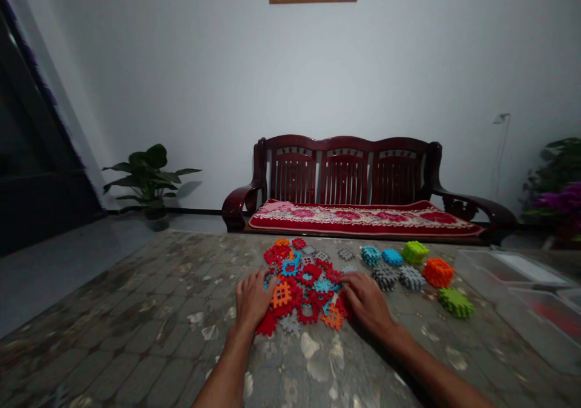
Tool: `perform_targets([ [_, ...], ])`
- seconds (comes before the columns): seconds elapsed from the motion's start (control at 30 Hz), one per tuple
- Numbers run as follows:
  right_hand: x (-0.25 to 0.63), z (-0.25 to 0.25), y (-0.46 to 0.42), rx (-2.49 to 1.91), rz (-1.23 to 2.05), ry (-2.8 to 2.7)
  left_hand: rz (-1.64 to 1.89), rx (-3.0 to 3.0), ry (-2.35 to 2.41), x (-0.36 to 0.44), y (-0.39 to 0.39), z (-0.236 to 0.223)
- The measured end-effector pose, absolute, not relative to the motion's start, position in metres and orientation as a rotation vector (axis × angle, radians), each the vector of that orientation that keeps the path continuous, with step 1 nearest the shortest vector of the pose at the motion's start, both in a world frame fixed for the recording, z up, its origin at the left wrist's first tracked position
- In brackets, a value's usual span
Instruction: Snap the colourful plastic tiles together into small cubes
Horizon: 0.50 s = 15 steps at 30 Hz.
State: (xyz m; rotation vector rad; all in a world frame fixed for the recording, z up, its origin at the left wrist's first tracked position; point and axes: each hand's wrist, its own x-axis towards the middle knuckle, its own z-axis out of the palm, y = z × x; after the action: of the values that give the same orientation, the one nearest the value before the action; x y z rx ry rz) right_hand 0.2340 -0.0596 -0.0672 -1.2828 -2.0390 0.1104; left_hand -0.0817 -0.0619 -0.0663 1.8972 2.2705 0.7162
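A loose pile of flat, notched plastic puzzle pieces in red, orange, blue and grey lies on the table between my hands. My left hand [255, 298] rests at the pile's left edge, fingers bent and thumb apart, beside an orange lattice piece [281, 295]. At the right edge, my right hand [367, 298] reaches in with its fingers stretched over red pieces; its fingertips are partly hidden among them. Neither hand shows a piece gripped in it. Near the middle are a light blue piece [324, 286] and a red square-holed piece [308, 312].
Sorted stacks stand to the right: blue [371, 255], dark grey [385, 278], orange [439, 272] and green [456, 302]. Clear plastic containers [512, 275] sit at the table's right side. Beyond the patterned tablecloth [149, 317] are a wooden bench [345, 175] and a potted plant [152, 178].
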Motion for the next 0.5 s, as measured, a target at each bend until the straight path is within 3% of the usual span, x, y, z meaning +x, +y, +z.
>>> perform_targets([
  [0.27,0.120,-0.021,0.049,-1.437,0.136,-2.339,0.647,1.926,2.210,-0.082,-0.059,-0.069],
  [0.5,0.051,-0.021,0.104,-1.561,0.210,-2.489,0.578,2.064,2.205,-0.088,-0.054,-0.087],
])
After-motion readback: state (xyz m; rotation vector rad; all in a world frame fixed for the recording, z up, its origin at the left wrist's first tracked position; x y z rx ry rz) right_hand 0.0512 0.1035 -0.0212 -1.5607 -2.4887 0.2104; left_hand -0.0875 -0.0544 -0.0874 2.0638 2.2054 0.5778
